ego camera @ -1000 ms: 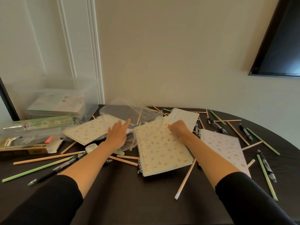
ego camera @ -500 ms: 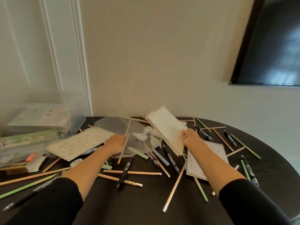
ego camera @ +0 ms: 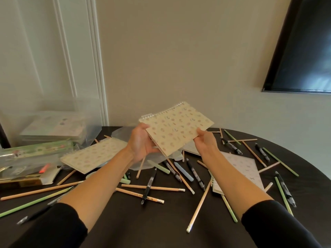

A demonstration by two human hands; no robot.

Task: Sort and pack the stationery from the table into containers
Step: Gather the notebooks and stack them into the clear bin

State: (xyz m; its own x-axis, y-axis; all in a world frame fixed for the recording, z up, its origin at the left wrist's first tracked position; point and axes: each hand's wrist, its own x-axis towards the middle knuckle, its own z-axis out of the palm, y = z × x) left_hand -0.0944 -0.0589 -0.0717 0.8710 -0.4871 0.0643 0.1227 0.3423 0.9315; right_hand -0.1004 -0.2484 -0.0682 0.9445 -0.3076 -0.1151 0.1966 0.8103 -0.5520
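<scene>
Both hands, left hand (ego camera: 141, 144) and right hand (ego camera: 206, 140), have fingers closed on the cream spiral-bound patterned notebook (ego camera: 176, 130) held above the dark counter (ego camera: 125, 221); a loose edge grip could drop it onto scattered pencils

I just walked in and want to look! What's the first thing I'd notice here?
Probably the cream spiral-bound notebook with little pastel prints, held up above the middle of the table between the left hand and the right hand. Beneath it, wooden pencils, green pencils and black pens lie scattered over the dark round table.
</scene>
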